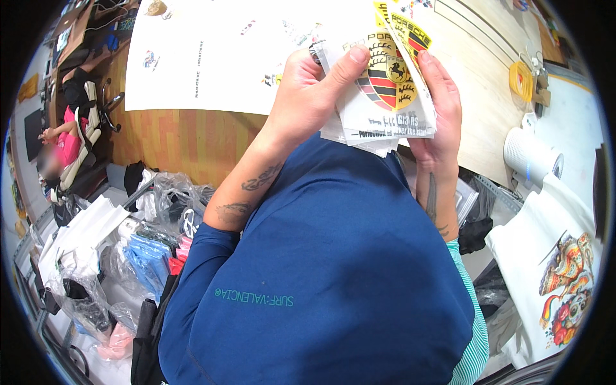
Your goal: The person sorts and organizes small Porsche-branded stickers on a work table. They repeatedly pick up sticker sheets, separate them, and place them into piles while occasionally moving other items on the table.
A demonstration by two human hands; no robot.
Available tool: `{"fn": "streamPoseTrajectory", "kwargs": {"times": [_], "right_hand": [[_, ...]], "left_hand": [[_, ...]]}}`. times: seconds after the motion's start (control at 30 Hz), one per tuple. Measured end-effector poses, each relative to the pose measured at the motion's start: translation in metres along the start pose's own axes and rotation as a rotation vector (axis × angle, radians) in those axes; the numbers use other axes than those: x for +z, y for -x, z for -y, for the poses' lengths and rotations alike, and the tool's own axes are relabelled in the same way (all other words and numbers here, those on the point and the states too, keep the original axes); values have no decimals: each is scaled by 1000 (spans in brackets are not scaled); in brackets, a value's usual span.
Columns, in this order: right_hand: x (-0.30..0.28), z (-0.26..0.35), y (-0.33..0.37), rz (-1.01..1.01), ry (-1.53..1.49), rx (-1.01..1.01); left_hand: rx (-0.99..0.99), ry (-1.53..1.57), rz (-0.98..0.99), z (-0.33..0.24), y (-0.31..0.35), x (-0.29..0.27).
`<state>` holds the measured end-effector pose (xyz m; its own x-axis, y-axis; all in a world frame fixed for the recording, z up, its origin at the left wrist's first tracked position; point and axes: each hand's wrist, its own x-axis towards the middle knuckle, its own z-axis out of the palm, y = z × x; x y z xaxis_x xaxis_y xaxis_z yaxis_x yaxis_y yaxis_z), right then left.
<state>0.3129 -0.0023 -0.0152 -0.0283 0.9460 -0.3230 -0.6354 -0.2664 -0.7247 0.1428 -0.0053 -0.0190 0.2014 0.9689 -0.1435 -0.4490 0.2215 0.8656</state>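
Note:
Above the table, both hands grip a stack of thin, translucent printed sheets [350,119]. The top sheet carries a crest in red, black and yellow with dark lettering below it. My left hand [308,93] pinches the stack's left side, thumb lying on top. On the right side, my right hand [441,106] has its thumb and fingers around the edge, where one sheet stands up apart from the others. Several sheet corners poke out unevenly at the bottom. The fingers beneath the stack are hidden.
A large white sheet [173,77] with small scattered prints covers part of the wooden table [487,96]. Yellow tape [520,81] and a white roll [532,155] are at the right. Bagged garments [151,256] fill the lower left; a printed white cloth [545,269] hangs lower right. Someone sits far left.

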Motion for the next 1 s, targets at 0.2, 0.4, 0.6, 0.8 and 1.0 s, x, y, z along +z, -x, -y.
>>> {"fn": "streamPoseTrajectory", "kwargs": {"times": [0.2,0.4,0.6,0.8,1.0], "right_hand": [[-4,-6,-2,-48,33,-119],[-22,-3,-13,-205,-45,-207],[-32,3,-1,-212,253,-397],[-1,-10,0,-143,436,-592],[-4,-3,-2,-76,381,-449]], "left_hand": [[49,-75,-6,1,0,-4],[-2,-71,-121,-4,1,-14],[-43,-356,-224,1,0,-49],[36,-380,-98,-1,1,-22],[63,-383,-17,-6,4,-16]]}}
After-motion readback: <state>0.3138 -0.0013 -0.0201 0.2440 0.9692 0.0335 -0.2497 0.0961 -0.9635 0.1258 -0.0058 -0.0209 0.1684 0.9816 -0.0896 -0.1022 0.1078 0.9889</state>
